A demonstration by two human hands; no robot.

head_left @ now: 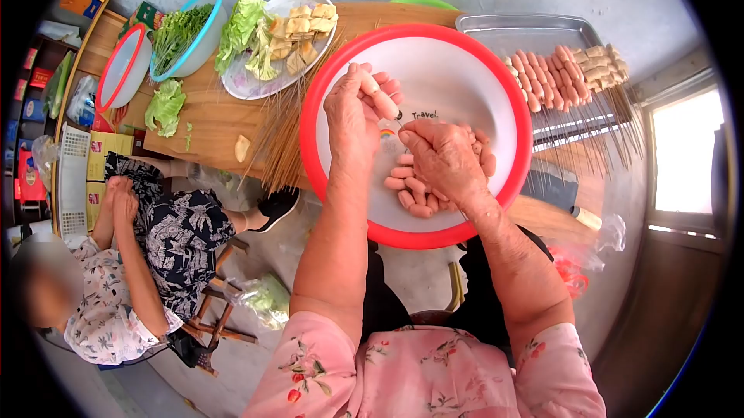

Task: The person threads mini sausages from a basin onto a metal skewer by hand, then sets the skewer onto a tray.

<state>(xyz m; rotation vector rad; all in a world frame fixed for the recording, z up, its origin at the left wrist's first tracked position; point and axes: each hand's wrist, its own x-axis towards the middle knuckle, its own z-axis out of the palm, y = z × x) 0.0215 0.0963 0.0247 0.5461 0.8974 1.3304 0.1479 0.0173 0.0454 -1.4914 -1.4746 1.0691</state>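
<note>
Over the red-rimmed white basin, my left hand is wrapped round small sausages. My right hand is closed just to the right of it, its thumb and finger pinched on the end of a thin skewer that points toward those sausages. Loose sausages lie in the basin below and beside my right hand. To the right of the basin, skewered sausages rest in rows on a metal tray.
Bare skewers lie left of the basin. Beyond are a plate of greens and tofu-like pieces, a blue-rimmed bowl and a red-rimmed bowl. A cleaver lies at right. Another person sits at left, hands together.
</note>
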